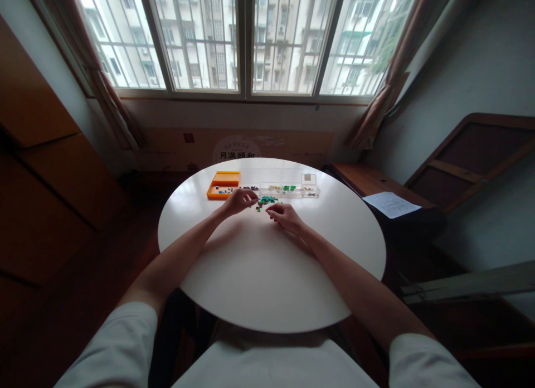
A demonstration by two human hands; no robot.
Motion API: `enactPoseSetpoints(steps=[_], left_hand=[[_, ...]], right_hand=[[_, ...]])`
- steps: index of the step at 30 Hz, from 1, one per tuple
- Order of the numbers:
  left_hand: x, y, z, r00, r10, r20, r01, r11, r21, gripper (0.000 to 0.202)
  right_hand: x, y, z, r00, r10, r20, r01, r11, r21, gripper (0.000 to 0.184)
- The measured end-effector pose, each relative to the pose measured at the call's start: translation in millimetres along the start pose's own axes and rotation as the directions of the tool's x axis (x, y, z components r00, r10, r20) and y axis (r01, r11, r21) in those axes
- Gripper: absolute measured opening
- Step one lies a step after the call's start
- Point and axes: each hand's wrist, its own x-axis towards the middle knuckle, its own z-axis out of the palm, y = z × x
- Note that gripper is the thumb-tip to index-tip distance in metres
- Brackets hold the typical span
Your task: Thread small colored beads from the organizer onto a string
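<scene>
My left hand (239,200) rests on the round white table (271,276), fingers curled in a pinch beside a small heap of green and teal beads (266,200). My right hand (284,214) lies just right of the heap, fingers also curled together. What either hand holds is too small to make out. Behind the heap stands a clear compartment box (288,188) with green, pale and dark small pieces in separate sections. An orange tray (223,185) with a few coloured pieces sits at its left.
A window with bars fills the far wall, curtains at both sides. A cardboard box (234,148) stands under the sill. At right, a dark wooden bench carries a sheet of paper (392,204). Wooden furniture stands at left.
</scene>
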Motion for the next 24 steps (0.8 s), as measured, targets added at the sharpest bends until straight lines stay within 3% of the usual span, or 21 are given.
enactPoseSetpoints(steps=[2, 4, 7, 11, 20, 22, 24], left_hand=[[3, -10, -15.0, 0.98, -0.094, -0.176, 0.115, 0.987, 0.114, 0.024], [3, -20, -27.3, 0.918, -0.186, -0.351, 0.278, 0.932, 0.234, 0.021], [0, -30, -36.8, 0.839, -0.272, -0.472, 0.459, 0.819, 0.344, 0.019], [-3, -34, -38.6, 0.81, -0.327, -0.486, 0.54, 0.739, 0.402, 0.019], [-5, -40, -42.2, 0.788, -0.372, -0.491, 0.582, 0.71, 0.397, 0.021], [-4, -39, -41.5, 0.812, -0.339, -0.475, 0.543, 0.737, 0.402, 0.021], [-4, -36, -38.0, 0.878, -0.265, -0.398, 0.429, 0.805, 0.41, 0.021]], right_hand=[[0, -1, 0, 1.0, 0.0, 0.003, 0.0, 1.0, -0.003, 0.026], [-1, -1, 1, 1.0, 0.002, 0.008, -0.002, 1.0, -0.007, 0.026], [-1, -2, 1, 1.0, 0.002, 0.013, -0.002, 1.0, -0.01, 0.027], [-1, -1, 0, 1.0, 0.003, 0.009, -0.003, 1.0, -0.006, 0.026], [0, 0, 0, 1.0, 0.0, 0.009, 0.0, 1.0, -0.005, 0.026], [0, 0, 0, 1.0, 0.003, 0.008, -0.003, 1.0, -0.013, 0.027], [0, -1, 0, 1.0, 0.002, 0.008, -0.002, 1.0, -0.018, 0.027]])
